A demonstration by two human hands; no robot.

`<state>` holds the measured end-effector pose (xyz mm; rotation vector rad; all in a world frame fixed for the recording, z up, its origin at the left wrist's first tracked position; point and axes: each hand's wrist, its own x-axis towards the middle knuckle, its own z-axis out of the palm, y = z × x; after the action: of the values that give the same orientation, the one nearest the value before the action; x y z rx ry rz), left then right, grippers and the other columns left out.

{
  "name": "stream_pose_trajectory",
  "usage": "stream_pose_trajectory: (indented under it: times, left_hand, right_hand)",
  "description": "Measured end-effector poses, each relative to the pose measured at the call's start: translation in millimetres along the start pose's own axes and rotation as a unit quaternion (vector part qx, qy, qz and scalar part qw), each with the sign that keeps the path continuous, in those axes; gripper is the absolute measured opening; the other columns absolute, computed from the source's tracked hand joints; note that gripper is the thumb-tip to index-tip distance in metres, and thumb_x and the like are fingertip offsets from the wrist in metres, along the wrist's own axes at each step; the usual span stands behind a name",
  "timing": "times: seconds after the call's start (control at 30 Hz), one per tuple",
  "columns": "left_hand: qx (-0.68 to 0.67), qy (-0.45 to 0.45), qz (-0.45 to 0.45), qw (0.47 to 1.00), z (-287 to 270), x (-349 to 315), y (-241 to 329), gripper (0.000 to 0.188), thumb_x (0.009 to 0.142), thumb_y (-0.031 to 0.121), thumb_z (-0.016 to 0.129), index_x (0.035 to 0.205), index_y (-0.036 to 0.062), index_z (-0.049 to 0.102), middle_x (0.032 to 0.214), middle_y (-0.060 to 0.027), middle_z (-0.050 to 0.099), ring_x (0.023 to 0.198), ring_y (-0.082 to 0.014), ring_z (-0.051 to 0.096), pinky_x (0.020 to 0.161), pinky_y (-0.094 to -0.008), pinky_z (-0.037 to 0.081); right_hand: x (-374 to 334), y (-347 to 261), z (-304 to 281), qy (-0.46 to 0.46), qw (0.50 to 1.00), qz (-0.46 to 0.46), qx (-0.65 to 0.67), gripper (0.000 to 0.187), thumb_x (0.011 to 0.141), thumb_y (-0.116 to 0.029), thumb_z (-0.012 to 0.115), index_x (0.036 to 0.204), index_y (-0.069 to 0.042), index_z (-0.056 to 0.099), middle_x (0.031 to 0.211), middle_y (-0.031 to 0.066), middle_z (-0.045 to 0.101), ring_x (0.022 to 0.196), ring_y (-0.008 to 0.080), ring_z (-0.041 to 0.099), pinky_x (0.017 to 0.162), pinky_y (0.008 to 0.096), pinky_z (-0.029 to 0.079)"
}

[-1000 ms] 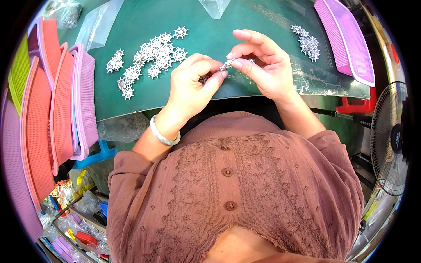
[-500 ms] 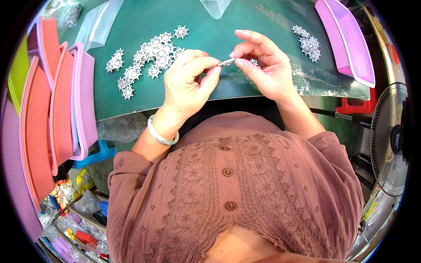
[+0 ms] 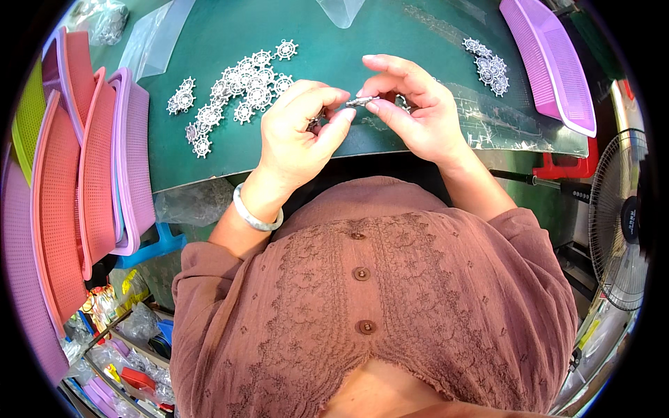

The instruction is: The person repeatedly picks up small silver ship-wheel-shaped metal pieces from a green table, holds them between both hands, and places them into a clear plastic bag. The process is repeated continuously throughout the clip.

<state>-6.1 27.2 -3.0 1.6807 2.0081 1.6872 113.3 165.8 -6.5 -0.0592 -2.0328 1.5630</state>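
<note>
Purple basket (image 3: pixel 529 56) upper right; stacked baskets (image 3: pixel 61 216) far left. Left hand (image 3: pixel 296 132) and right hand (image 3: pixel 425 117), upper centre, pinch a silver piece (image 3: pixel 362 102), apparently wheel-shaped.

Illegible lettering (image 3: pixel 633 221) on fan hub (image 3: pixel 626 224)

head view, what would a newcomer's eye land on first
Probably the left hand and right hand, meeting over the near edge of the green tabletop with a small silvery piece at their fingertips. Next might come the silver wheel-shaped pieces clustered on the tabletop left of the hands. The bright stacked baskets along the left side would likely stand out too.
</note>
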Motion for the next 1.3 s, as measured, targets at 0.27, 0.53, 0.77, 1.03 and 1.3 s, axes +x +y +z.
stream_pose_trajectory:
  times: [0.27, 0.53, 0.77, 1.03, 1.3]
  left_hand:
    - [-0.012, -0.022, -0.035, 0.999, 3.9, -4.6, -4.2, 0.012, 0.070, 0.003, 0.069, 0.080, 0.0023, 0.063, 0.074, -0.0051, 0.057, 0.059, -0.0125, 0.054, 0.049, -0.0230, 0.043]
    - [-0.008, 0.001, -0.007, 1.000, 1.7, -3.5, -1.5, 0.011, 0.071, 0.001, 0.067, 0.081, 0.0017, 0.064, 0.076, -0.0049, 0.057, 0.057, -0.0100, 0.051, 0.048, -0.0210, 0.041]
    - [0.000, 0.005, 0.014, 1.000, -0.5, -0.7, 3.1, 0.011, 0.071, 0.000, 0.067, 0.082, 0.0021, 0.064, 0.077, -0.0053, 0.058, 0.056, -0.0096, 0.051, 0.047, -0.0205, 0.040]
    - [-0.005, 0.010, 0.032, 0.999, -0.1, -1.5, 2.8, 0.012, 0.071, 0.001, 0.068, 0.082, 0.0022, 0.063, 0.078, -0.0055, 0.058, 0.057, -0.0104, 0.051, 0.047, -0.0207, 0.041]
    - [-0.016, 0.000, -0.006, 1.000, 0.9, -4.9, -1.5, 0.012, 0.071, 0.001, 0.068, 0.082, 0.0022, 0.063, 0.076, -0.0057, 0.057, 0.060, -0.0118, 0.053, 0.048, -0.0214, 0.041]
  right_hand:
    - [0.1, -1.7, -1.9, -0.001, 0.998, -0.005, 0.064, 0.043, 0.079, 0.005, 0.059, 0.119, -0.002, 0.049, 0.088, 0.0064, 0.063, 0.080, 0.0101, 0.057, 0.072, 0.0220, 0.046]
    - [-0.6, -0.1, -3.1, -0.009, 0.996, 0.036, 0.076, 0.043, 0.079, 0.004, 0.059, 0.121, -0.001, 0.047, 0.092, 0.0085, 0.063, 0.085, 0.0118, 0.057, 0.077, 0.0231, 0.045]
    - [-1.9, 4.4, 0.2, -0.008, 0.997, 0.039, 0.066, 0.039, 0.081, 0.003, 0.057, 0.119, -0.003, 0.050, 0.092, 0.0063, 0.063, 0.084, 0.0103, 0.058, 0.078, 0.0235, 0.045]
    - [-1.9, 4.3, 0.5, -0.013, 0.995, 0.043, 0.090, 0.038, 0.081, 0.005, 0.055, 0.119, -0.002, 0.049, 0.094, 0.0082, 0.064, 0.091, 0.0122, 0.059, 0.082, 0.0248, 0.046]
    - [-2.2, 4.0, 0.2, -0.014, 0.983, 0.074, 0.168, 0.037, 0.082, 0.004, 0.055, 0.119, -0.001, 0.049, 0.096, 0.0085, 0.063, 0.092, 0.0121, 0.058, 0.083, 0.0239, 0.045]
